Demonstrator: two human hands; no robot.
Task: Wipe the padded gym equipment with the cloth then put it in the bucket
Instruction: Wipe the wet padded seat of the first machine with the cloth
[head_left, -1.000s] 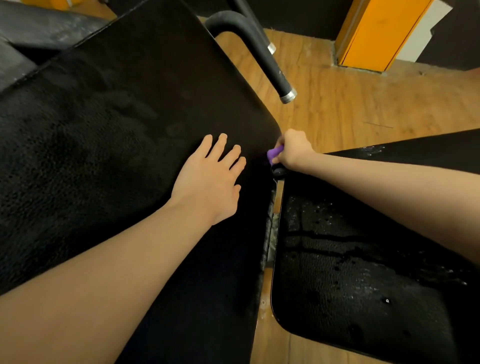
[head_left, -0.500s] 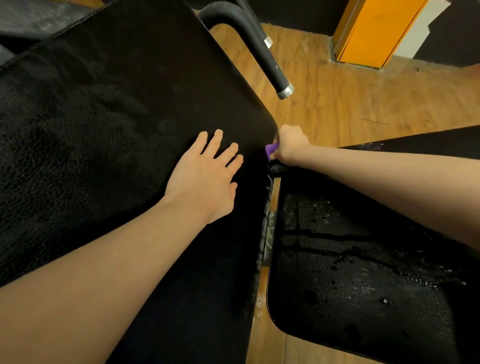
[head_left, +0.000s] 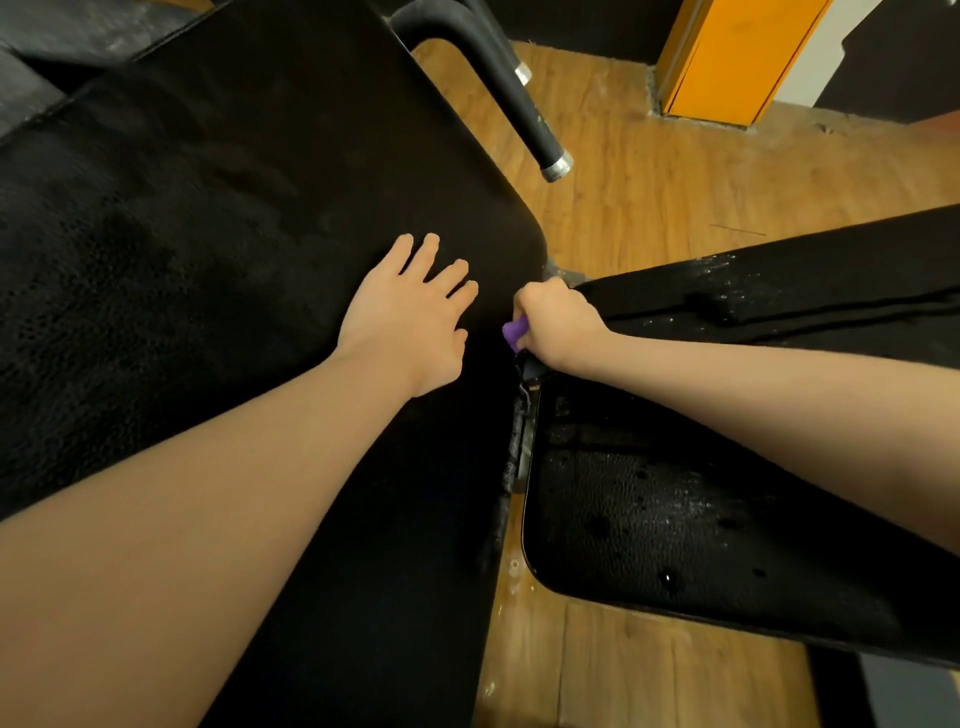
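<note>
A large black padded bench back (head_left: 218, 249) fills the left of the view. My left hand (head_left: 410, 317) rests flat on it with the fingers spread. My right hand (head_left: 556, 322) grips a purple cloth (head_left: 515, 331) and holds it against the pad's right edge, in the gap beside the black seat pad (head_left: 701, 519). Only a small bit of the cloth shows under the fingers. The seat pad is wet, with droplets and streaks on it. No bucket is in view.
A black padded handle bar with a metal end cap (head_left: 519, 98) juts out above the hands. Wooden floor (head_left: 675, 171) lies beyond, with an orange panel (head_left: 727, 57) at the top right. Metal frame parts (head_left: 522, 441) run down the gap between the pads.
My right hand with the cloth has slid a little down along the pad's edge toward the gap. My left hand has stayed flat on the pad.
</note>
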